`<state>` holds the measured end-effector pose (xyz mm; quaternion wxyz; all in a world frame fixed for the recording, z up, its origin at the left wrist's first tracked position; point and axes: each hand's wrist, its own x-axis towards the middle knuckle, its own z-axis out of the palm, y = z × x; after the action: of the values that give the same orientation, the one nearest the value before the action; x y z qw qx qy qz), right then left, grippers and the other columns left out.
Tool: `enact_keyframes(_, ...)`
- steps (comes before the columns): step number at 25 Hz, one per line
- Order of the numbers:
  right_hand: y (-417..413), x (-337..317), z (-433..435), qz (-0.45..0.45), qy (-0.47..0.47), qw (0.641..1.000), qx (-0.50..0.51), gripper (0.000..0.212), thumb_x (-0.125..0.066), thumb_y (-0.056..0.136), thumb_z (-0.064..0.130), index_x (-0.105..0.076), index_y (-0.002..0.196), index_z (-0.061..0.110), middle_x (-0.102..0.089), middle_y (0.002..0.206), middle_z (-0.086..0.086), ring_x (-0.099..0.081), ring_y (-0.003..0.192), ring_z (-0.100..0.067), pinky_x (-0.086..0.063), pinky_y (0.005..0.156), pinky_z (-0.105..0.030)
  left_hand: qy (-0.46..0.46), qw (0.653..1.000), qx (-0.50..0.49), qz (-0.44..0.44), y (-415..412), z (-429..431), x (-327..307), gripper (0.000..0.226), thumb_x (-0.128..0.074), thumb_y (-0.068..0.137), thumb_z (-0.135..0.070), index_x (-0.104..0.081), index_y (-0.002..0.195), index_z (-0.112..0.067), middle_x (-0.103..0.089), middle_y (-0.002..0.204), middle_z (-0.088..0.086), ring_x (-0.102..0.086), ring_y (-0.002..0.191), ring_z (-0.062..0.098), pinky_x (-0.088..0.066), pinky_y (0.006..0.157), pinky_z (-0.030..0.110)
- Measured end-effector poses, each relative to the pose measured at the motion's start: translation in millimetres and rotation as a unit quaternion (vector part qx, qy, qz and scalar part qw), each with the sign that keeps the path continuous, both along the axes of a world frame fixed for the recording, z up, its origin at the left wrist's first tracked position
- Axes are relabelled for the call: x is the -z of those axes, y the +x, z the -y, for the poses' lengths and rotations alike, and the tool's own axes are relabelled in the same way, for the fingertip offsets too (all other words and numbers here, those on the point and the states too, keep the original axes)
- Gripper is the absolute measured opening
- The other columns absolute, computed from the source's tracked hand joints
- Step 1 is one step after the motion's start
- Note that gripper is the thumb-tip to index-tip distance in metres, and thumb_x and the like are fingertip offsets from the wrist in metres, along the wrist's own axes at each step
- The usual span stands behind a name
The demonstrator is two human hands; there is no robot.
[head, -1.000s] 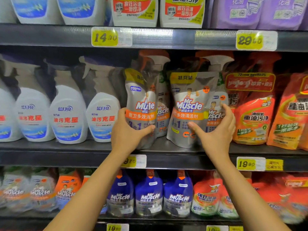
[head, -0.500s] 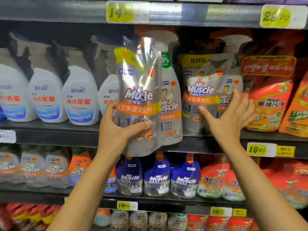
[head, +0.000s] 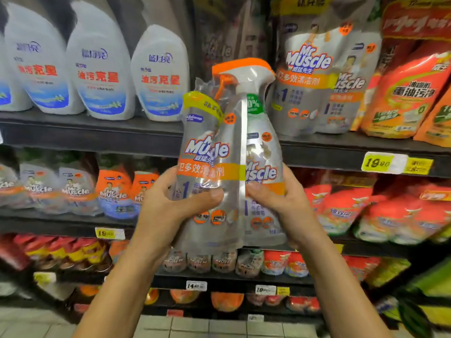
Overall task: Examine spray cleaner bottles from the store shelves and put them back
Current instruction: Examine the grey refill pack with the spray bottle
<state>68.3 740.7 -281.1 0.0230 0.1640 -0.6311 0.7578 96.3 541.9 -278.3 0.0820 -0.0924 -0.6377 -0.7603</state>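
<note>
Mr Muscle spray cleaner pack, a trigger bottle wrapped with a refill pouch, is held upright in mid-air, long axis vertical. The left grip and right grip clasp its lower half from either side. Its likely slot on the upper shelf lies up and ahead, about equally near both.

Left hand and right hand clasp the cleaner pack between them, thumbs in front.

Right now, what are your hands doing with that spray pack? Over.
Left grip, right grip: both hold clear-wrapped silver Mr Muscle spray-bottle pack, orange trigger, upright, in front of the dark shelf. Nothing blocking.
</note>
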Motion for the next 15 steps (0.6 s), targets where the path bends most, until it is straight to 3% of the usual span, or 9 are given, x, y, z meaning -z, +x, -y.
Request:
enact_keyframes(3, 13.1, 10.1, -4.7, 0.023, -0.017, 1.0, 0.012, 0.043, -0.078, 0.069, 0.021, -0.064, 0.109, 0.023, -0.074, 0.103, -0.005, -0.071, 0.092, -0.02, -0.056, 0.072, -0.031, -0.014, 0.999, 0.03, 0.018, 9.2, -1.1, 5.9, 0.046, -0.08, 0.058, -0.033, -0.069, 0.101, -0.019, -0.075, 0.096, 0.006, -0.072, 0.084, 0.02, -0.054, 0.065, 0.024)
enact_keyframes(6, 23.0, 15.6, -9.9, 0.05, -0.027, 0.998, 0.015, 0.039, -0.078, 0.067, 0.022, -0.067, 0.104, 0.025, -0.074, 0.101, -0.006, -0.07, 0.09, -0.022, -0.056, 0.071, -0.035, 0.012, 0.998, 0.03, 0.06, 19.6, -5.4, 11.1, 0.02, -0.069, 0.075, -0.038, -0.073, 0.091, -0.027, -0.076, 0.089, -0.003, -0.072, 0.078, 0.01, -0.052, 0.057, 0.016)
enact_keyframes(8, 27.4, 17.9, -12.2, 0.074, -0.036, 0.997, 0.007, 0.043, -0.078, 0.072, 0.017, -0.063, 0.112, 0.019, -0.072, 0.106, -0.012, -0.07, 0.092, -0.028, -0.056, 0.075, -0.042, 0.009, 0.997, 0.029, 0.075, 23.8, -5.6, 13.1, 0.025, -0.062, 0.08, -0.041, -0.073, 0.097, -0.025, -0.076, 0.095, -0.001, -0.072, 0.086, 0.013, -0.055, 0.063, 0.02)
enact_keyframes(11, 31.8, 22.7, -14.1, 0.109, -0.045, 0.993, -0.01, 0.049, -0.073, 0.076, 0.017, -0.058, 0.122, 0.016, -0.068, 0.115, -0.017, -0.068, 0.098, -0.033, -0.057, 0.079, -0.047, -0.017, 0.995, 0.036, 0.094, 28.6, -5.7, 9.4, 0.042, -0.07, 0.076, -0.049, -0.071, 0.108, -0.021, -0.074, 0.106, 0.005, -0.07, 0.098, 0.024, -0.055, 0.077, 0.034)
enact_keyframes(15, 36.7, 26.2, -18.4, 0.108, -0.049, 0.993, -0.019, 0.049, -0.072, 0.075, 0.017, -0.059, 0.122, 0.018, -0.07, 0.112, -0.013, -0.069, 0.093, -0.029, -0.058, 0.072, -0.041, -0.029, 0.995, 0.037, 0.084, 34.5, -7.8, 8.6, 0.043, -0.066, 0.075, -0.049, -0.071, 0.108, -0.022, -0.075, 0.103, 0.001, -0.071, 0.093, 0.017, -0.055, 0.07, 0.026)
